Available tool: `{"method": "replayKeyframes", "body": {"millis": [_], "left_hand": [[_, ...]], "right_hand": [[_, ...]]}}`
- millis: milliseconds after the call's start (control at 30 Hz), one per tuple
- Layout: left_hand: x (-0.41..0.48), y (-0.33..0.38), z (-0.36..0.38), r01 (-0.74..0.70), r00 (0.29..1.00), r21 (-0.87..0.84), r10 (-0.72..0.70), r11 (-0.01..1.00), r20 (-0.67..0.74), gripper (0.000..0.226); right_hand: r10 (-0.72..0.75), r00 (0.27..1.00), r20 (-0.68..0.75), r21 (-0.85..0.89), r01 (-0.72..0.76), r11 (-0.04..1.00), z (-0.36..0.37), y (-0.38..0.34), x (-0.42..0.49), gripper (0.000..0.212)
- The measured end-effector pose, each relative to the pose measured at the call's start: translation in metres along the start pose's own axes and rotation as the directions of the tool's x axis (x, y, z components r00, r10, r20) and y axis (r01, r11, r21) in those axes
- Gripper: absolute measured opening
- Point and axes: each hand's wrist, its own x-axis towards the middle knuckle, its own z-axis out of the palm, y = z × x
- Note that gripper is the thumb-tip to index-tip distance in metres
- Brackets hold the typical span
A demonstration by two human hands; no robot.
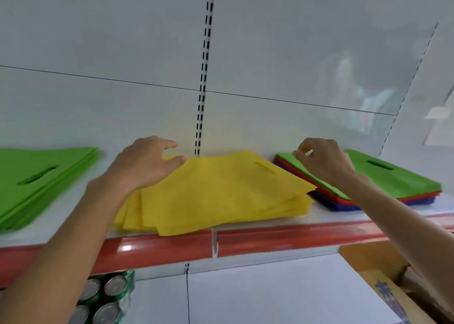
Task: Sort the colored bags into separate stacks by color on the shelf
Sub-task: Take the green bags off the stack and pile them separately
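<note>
A stack of yellow bags (221, 196) lies in the middle of the white shelf (245, 223). My left hand (145, 164) hovers over its back left corner, fingers loosely spread and holding nothing. On the left sits a stack of green bags (36, 181). To the right is a mixed pile (398, 188): a green bag on top, red and blue ones beneath. My right hand (321, 161) is above that pile's left end, with fingers bent and thumb near the fingertips; whether it pinches the green bag is unclear.
The shelf has a red front strip (282, 237). Its white back panel carries a slotted upright (204, 78). Below, green drink cans (103, 296) stand at the lower left and a cardboard box (383, 282) sits at the lower right.
</note>
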Motion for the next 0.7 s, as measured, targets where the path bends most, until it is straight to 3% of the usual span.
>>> {"method": "replayKeyframes", "body": {"millis": [133, 400, 533, 700], "left_hand": [[0.005, 0.045, 0.013, 0.025, 1.0, 0.03, -0.025, 0.999, 0.008, 0.055], [0.021, 0.126, 0.041, -0.076, 0.997, 0.092, 0.075, 0.993, 0.019, 0.053], [0.027, 0.166, 0.064, -0.066, 0.995, 0.112, 0.057, 0.992, 0.076, 0.052], [0.046, 0.225, 0.102, -0.018, 0.999, 0.169, 0.013, 0.985, 0.033, 0.05]], "right_hand": [[-0.016, 0.999, 0.038, 0.025, 0.015, 1.0, -0.007, 0.032, 0.014, 0.031], [0.007, 1.0, 0.019, 0.073, -0.008, 0.997, -0.008, 0.088, 0.028, 0.033], [0.02, 0.998, 0.056, 0.086, -0.024, 0.996, -0.012, 0.127, 0.039, 0.034], [0.047, 0.997, 0.054, 0.087, -0.052, 0.995, -0.016, 0.194, 0.066, 0.034]]}}
